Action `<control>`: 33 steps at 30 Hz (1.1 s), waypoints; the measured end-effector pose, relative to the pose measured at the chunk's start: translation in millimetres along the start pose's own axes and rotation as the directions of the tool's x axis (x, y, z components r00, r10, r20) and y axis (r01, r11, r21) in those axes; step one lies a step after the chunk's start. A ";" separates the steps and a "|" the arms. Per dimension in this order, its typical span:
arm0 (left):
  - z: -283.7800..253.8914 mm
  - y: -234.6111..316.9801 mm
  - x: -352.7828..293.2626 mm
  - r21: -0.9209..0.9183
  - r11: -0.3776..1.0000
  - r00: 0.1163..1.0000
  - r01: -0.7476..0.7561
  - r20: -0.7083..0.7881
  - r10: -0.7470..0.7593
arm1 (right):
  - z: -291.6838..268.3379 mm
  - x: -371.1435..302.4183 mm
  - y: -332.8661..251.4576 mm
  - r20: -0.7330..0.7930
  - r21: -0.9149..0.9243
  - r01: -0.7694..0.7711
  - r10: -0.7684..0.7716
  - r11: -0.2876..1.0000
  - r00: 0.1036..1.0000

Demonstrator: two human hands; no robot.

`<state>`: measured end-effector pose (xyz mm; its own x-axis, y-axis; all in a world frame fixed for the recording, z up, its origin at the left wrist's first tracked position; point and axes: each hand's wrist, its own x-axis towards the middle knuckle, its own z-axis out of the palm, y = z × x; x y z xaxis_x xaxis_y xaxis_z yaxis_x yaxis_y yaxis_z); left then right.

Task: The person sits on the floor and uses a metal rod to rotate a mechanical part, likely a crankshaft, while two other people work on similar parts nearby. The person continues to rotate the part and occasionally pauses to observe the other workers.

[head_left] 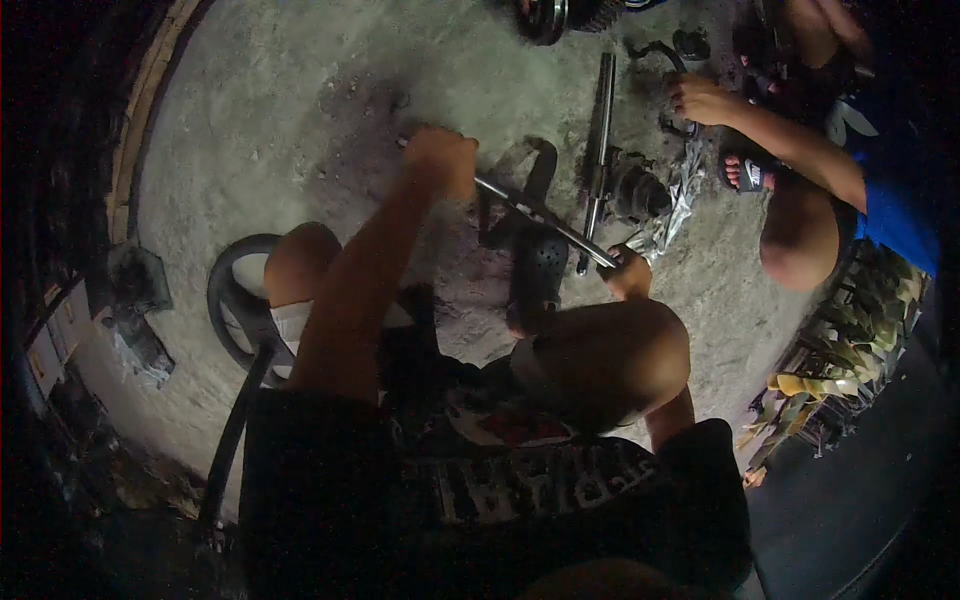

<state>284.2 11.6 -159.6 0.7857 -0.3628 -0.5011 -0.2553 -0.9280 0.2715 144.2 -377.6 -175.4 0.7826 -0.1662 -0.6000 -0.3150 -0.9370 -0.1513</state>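
A thin shiny metal rod [545, 217] slants between my two hands, held above the concrete floor. My left hand [442, 162] is closed round its far left end, with a short tip showing beyond the fist. At the near right end my right hand [627, 273] wraps its fingers round the rod, close to my right knee. Just beyond the right hand lies a longer metal shaft [604, 120] on the floor. Beside that shaft sit a dark ribbed part [640, 192] and some crumpled foil-like plastic [682, 205].
At the right, another person's hand [700, 100] touches a dark curved part [672, 60]. My black clog [537, 265] stands below the rod. A dark steering-wheel-like ring [222, 300] is by my left knee. Several pale pieces are piled [850, 350] at the right edge.
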 end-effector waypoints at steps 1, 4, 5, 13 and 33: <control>1.7 9.2 -2.4 -0.019 1.000 1.000 0.006 0.003 -0.006 | 0.3 6.3 4.9 0.013 -0.018 0.031 -0.031 0.999 0.999; 7.3 28.4 -1.6 -0.070 0.995 0.994 -0.074 -0.082 0.068 | 12.0 11.9 31.9 0.112 -0.053 -0.014 0.020 0.998 0.994; 8.4 24.7 -1.0 -0.077 0.993 0.988 -0.087 -0.131 0.076 | 9.8 12.7 26.1 0.093 -0.025 0.000 0.002 1.000 0.996; 24.2 10.4 -1.2 -0.019 0.999 0.998 -0.041 -0.050 0.040 | 4.9 1.9 5.7 -0.018 -0.080 -0.022 0.021 0.997 1.000; -10.3 14.4 -4.2 0.032 0.999 1.000 0.009 0.024 -0.010 | 2.3 -0.6 5.4 -0.015 -0.073 0.001 -0.002 0.997 1.000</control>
<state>282.9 0.6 -145.1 0.7745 -0.3553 -0.5233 -0.2656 -0.9335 0.2407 140.8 -381.8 -177.7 0.7909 -0.1692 -0.5881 -0.2744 -0.9570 -0.0937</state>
